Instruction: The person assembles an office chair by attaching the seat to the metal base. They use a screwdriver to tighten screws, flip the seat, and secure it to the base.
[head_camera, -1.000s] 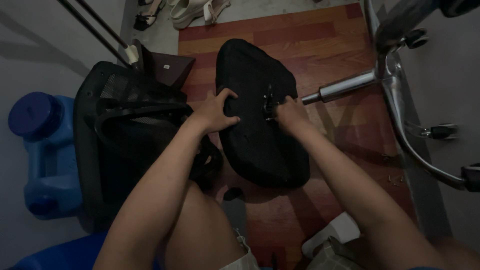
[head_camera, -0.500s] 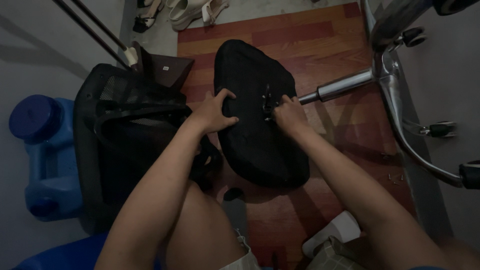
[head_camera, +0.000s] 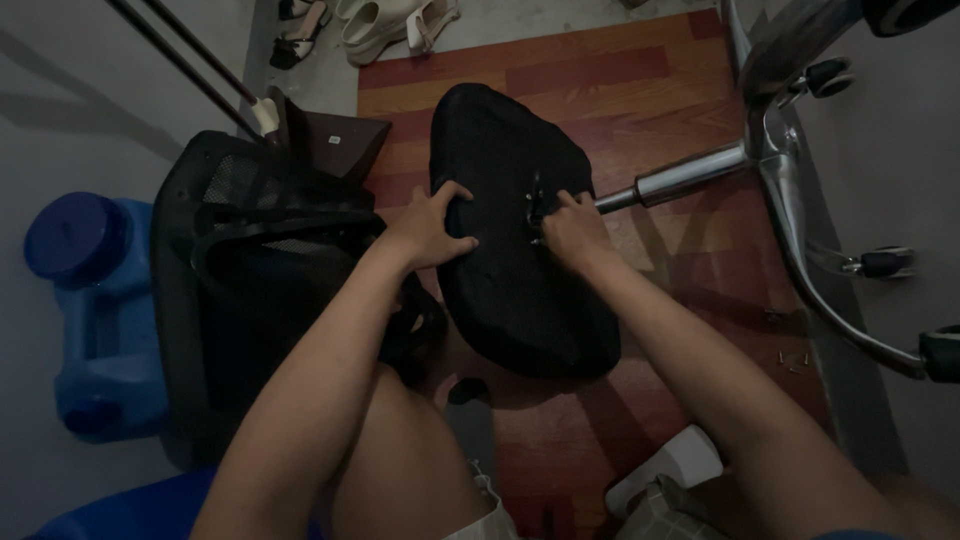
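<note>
A black office chair seat (head_camera: 520, 290) lies upside down on a red-brown wood-pattern mat (head_camera: 640, 90). My left hand (head_camera: 432, 228) presses on the seat's left edge, fingers spread over it. My right hand (head_camera: 568, 228) is bunched at the black metal fitting (head_camera: 536, 200) in the middle of the seat's underside; whether it holds a small part is hidden. A chrome gas-lift cylinder (head_camera: 680, 176) points at that fitting from the right.
The chrome star base (head_camera: 800, 200) with black castors (head_camera: 885, 262) lies at the right. A black mesh chair back (head_camera: 250, 270) lies at the left, beside a blue plastic jug (head_camera: 85, 300). Small screws (head_camera: 790, 360) sit on the mat. Sandals (head_camera: 385, 20) lie at the top.
Both hands stay on the seat almost where they were; the view has shifted only slightly.
</note>
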